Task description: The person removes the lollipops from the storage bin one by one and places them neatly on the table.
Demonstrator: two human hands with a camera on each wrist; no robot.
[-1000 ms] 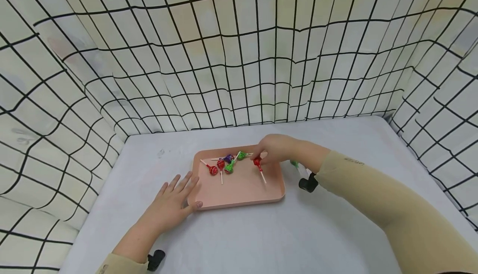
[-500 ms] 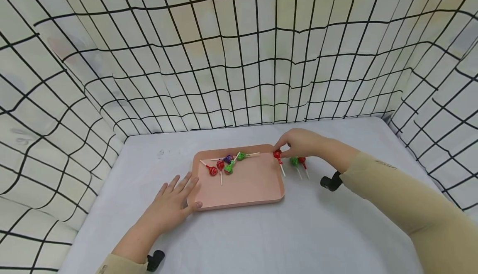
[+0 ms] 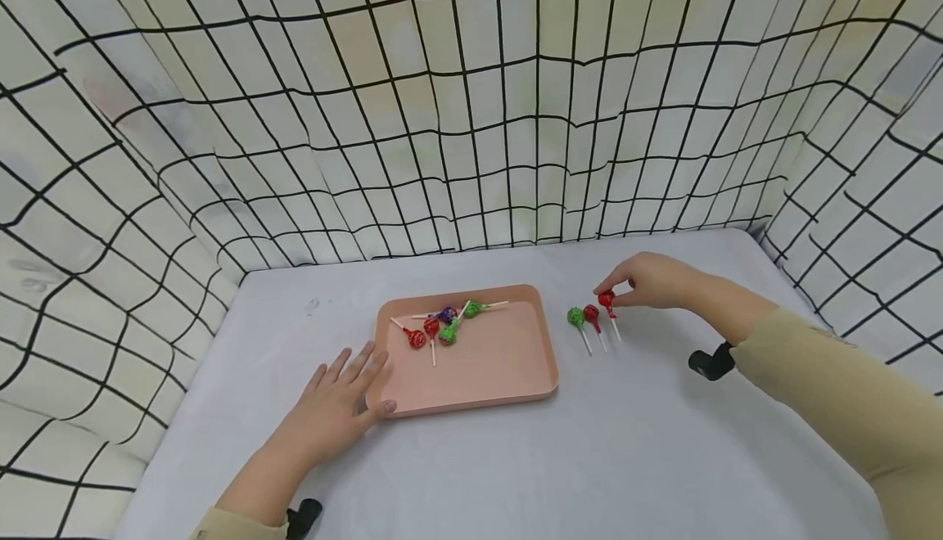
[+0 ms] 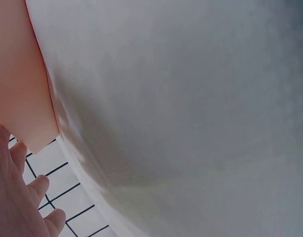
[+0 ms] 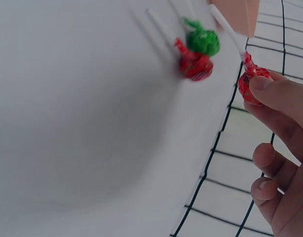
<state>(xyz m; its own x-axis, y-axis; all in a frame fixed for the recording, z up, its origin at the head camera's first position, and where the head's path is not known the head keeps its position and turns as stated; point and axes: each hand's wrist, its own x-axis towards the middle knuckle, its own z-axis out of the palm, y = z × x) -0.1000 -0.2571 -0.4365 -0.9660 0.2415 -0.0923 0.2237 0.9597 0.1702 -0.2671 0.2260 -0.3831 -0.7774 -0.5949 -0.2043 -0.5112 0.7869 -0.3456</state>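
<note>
My right hand [image 3: 651, 280] pinches a red lollipop [image 3: 606, 300] by its wrapped head between thumb and forefinger, stick pointing toward me. In the right wrist view that lollipop [image 5: 251, 84] shows clearly in the pinch. Just left of it on the table lie a green lollipop [image 3: 576, 317] and another red lollipop [image 3: 592, 312], side by side. My left hand [image 3: 335, 397] spreads its fingers at the left edge of the pink tray [image 3: 501, 368], the thumb touching the rim. Several lollipops, including a purple one [image 3: 447, 315], lie inside toward the tray's back left.
A white cloth covers the table [image 3: 471, 474]. White walls with a black grid [image 3: 471, 114] stand behind it and on both sides. A black wrist camera [image 3: 711, 362] sits under the right wrist.
My right hand has carried the red lollipop from over the tray, rightward past its edge, to beside the two lollipops on the table. The left hand stays in place.
</note>
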